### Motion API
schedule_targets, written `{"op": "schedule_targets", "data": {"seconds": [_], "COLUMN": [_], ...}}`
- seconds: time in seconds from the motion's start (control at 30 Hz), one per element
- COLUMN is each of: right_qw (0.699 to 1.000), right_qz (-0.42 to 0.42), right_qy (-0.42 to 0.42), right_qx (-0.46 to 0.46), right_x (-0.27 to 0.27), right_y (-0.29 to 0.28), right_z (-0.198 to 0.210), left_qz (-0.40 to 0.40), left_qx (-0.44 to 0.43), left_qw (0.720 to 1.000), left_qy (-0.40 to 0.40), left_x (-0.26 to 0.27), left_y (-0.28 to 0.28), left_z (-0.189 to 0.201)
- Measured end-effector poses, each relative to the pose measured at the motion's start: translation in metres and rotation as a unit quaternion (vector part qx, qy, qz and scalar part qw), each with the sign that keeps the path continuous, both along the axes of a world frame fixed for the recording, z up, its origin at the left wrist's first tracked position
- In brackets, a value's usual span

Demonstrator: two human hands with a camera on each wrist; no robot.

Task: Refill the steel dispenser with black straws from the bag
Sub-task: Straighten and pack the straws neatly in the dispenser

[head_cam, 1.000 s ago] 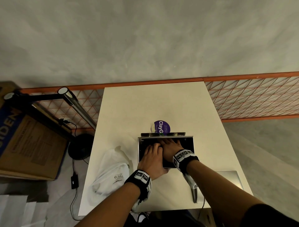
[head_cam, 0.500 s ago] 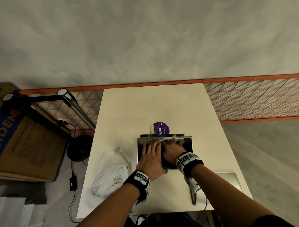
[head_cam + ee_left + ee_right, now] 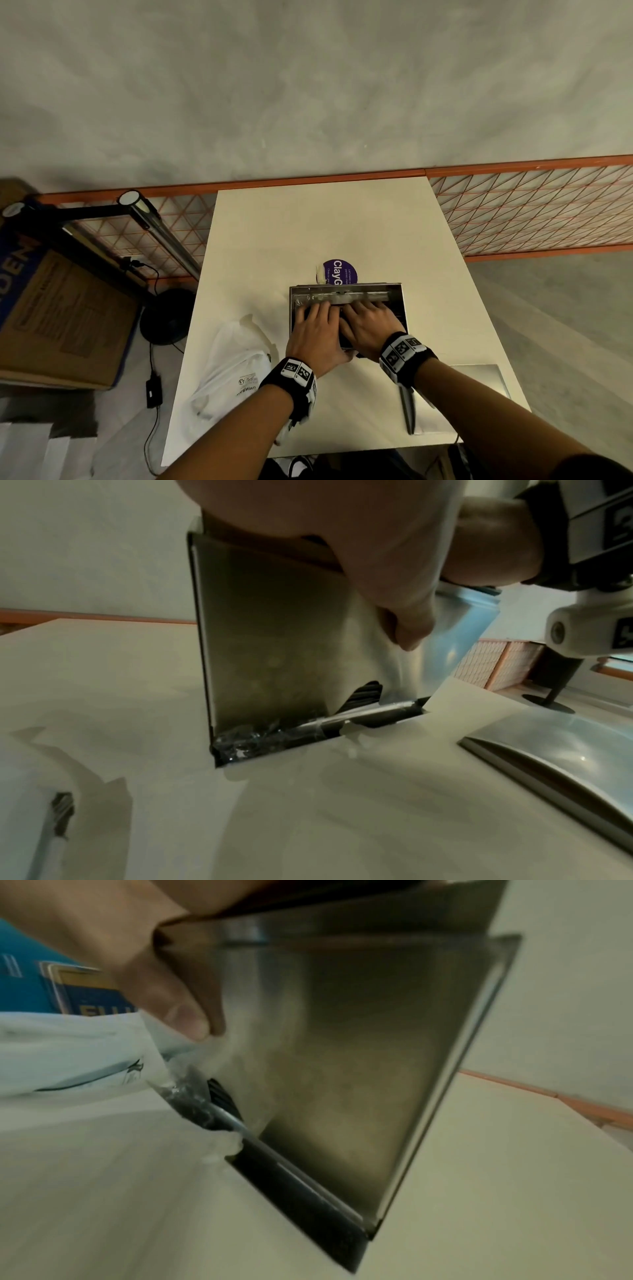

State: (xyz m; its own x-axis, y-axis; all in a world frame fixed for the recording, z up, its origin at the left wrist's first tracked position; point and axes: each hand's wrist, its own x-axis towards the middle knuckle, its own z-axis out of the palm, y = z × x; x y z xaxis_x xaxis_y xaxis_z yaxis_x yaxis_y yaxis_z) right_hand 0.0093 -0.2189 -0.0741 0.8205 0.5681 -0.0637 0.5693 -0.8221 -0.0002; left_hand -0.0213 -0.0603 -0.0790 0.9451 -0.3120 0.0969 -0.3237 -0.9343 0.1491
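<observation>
The open-topped steel dispenser (image 3: pixel 400 298) stands on the white table (image 3: pixel 308 222). Both hands reach into its top side by side. My left hand (image 3: pixel 317 313) and right hand (image 3: pixel 368 311) lie with fingers stretched flat on the black straws (image 3: pixel 398 313) inside. Each thumb rests outside on the front wall: left thumb (image 3: pixel 404 615), right thumb (image 3: pixel 178 1007). Black straws (image 3: pixel 365 696) show in the front cut-out and fill the bottom tray (image 3: pixel 298 1185), with crinkled clear wrap (image 3: pixel 246 739) beside them. The white bag (image 3: pixel 229 370) lies left of the dispenser.
The steel lid (image 3: pixel 476 380) lies at the table's front right. A purple round sticker (image 3: pixel 340 272) sits just behind the dispenser. Left of the table are a cardboard box (image 3: pixel 58 315), a black lamp stand (image 3: pixel 154 222) and cables on the floor.
Both hands slid a little toward the far side of the dispenser and now lie side by side with fingers spread, instead of bunched at the centre.
</observation>
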Motion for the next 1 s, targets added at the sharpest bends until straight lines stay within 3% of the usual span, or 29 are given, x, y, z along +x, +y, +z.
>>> {"op": "schedule_targets", "data": {"seconds": [0.2,0.7,0.83,1.0], "right_qw": [0.998,0.991,0.993,0.999], "right_qz": [-0.002,-0.031,0.015,-0.011], "right_qy": [-0.053,-0.094,-0.048,0.018], "right_qx": [0.023,0.087,0.102,0.039], "right_x": [-0.006,-0.015,-0.028,-0.027], "right_y": [-0.002,-0.008,-0.014,-0.026], "right_z": [0.004,0.017,0.006,-0.003], "left_qz": [0.007,-0.010,-0.028,-0.085], "left_qx": [0.012,-0.006,-0.023,-0.062], "left_qw": [1.000,0.999,0.997,0.993], "left_qy": [0.001,0.038,0.070,0.055], "left_x": [-0.003,0.006,0.014,0.015], "left_y": [0.000,0.002,0.005,0.012], "left_z": [0.002,0.003,0.004,0.005]}}
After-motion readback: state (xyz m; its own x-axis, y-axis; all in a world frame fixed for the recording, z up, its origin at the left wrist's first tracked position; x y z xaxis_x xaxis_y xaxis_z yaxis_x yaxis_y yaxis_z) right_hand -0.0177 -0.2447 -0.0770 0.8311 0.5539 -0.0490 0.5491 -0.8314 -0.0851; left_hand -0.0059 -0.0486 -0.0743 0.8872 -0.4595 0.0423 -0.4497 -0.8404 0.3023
